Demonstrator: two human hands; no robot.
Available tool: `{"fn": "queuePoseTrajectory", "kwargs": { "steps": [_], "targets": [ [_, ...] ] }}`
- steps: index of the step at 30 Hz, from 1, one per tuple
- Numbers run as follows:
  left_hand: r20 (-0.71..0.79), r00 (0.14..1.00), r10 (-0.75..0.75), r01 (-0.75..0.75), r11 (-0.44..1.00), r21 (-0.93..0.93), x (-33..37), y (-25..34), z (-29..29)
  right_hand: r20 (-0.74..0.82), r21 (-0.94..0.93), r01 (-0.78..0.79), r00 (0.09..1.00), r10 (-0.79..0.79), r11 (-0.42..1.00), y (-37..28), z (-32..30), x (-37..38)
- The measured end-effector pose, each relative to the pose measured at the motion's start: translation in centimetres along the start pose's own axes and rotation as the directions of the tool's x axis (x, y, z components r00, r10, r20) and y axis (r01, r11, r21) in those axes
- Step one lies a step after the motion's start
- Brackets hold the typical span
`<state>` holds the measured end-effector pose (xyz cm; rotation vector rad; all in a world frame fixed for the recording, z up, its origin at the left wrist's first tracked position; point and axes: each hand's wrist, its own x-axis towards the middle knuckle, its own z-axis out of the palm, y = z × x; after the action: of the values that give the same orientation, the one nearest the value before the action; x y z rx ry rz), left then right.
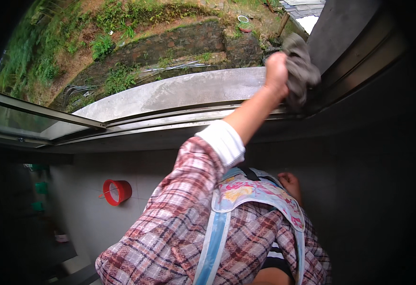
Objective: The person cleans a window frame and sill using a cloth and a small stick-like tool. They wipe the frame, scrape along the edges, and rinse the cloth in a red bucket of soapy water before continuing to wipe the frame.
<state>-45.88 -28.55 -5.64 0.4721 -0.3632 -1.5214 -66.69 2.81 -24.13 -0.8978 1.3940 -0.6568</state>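
A bunched grey cloth [299,71] is in my left hand [278,71], whose fingers are wrapped round it. That arm stretches far forward and to the right, across the window track [189,118], and the cloth is by the right side of the window frame [360,52]. Motion slightly blurs the cloth, and I cannot tell whether it touches the frame. Down beside my body, my right hand [291,184] has its fingers curled in, with nothing visible in them. My floral apron [250,192] hides part of that arm.
A red bucket [117,192] stands on the grey tiled floor at the left. The sliding window pane [18,116] is at the left end of the track. Outside lie a concrete ledge [170,92], a stone wall [179,45] and plants. Dark green objects [39,187] are at the far left.
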Motion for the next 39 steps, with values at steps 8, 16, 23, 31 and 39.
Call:
{"fn": "queuePoseTrajectory", "kwargs": {
  "steps": [8, 16, 23, 31, 39],
  "targets": [
    [0.192, 0.775, 0.602, -0.620, 0.666, 0.415, -11.0, 30.5, -1.3, 0.141, -0.159, 0.130, 0.984, -0.107, 0.979, -9.9, 4.5, -0.6],
    [0.126, 0.581, 0.804, -0.564, 0.286, 0.775, -24.4, 41.4, -10.5, 0.540, -0.325, 0.764, 0.634, -0.554, 0.558, -25.9, 16.8, 2.1],
    [0.447, 0.709, 0.546, 0.011, -0.642, 0.767, -29.2, 39.9, -22.7, 0.492, -0.229, 0.748, 0.641, -0.589, 0.623, -35.0, 24.1, 0.5],
    [0.591, 0.753, 0.289, -0.203, -0.753, 0.627, -27.8, 34.2, -20.6, 0.357, -0.041, 0.832, 0.530, -0.769, 0.554, -33.4, 28.5, 2.3],
    [0.608, 0.743, 0.280, -0.258, -0.719, 0.646, -26.5, 29.2, -18.9, 0.380, -0.193, 0.717, 0.684, -0.623, 0.669, -32.8, 26.0, 4.1]
  ]
}}
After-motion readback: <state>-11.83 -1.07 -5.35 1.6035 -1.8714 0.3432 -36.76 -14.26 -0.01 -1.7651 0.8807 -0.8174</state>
